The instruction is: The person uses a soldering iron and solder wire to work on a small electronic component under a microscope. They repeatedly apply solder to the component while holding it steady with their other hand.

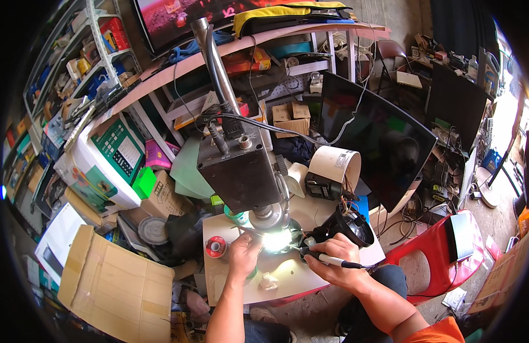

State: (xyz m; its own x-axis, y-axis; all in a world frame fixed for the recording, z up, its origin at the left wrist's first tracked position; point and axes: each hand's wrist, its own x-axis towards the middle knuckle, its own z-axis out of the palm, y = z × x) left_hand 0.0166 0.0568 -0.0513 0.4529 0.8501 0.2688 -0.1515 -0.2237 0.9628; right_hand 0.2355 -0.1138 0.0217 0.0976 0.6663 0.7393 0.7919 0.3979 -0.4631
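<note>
My right hand (340, 255) is closed round a soldering iron (332, 260) with a white handle, its tip pointing left into bright light. A black lead trails off the handle's right end. Across from it, my left hand (243, 255) is pinched at the left edge of the glow; glare hides what its fingers hold. Between both hands, the work under the light is washed out. Right above stands a black microscope (237, 171) with its lens end and lamp over the work. A red spool (215, 247), apparently solder wire, sits left of my left hand.
A small white table (236, 286) carries a crumpled white piece (269, 281) and a round black housing with wires (347, 226). A dark flat screen (378, 137) leans behind, right. Cardboard (118, 283) lies at left; a red plastic stool (410, 251) stands at right. Crowded shelves (76, 57) rise far left.
</note>
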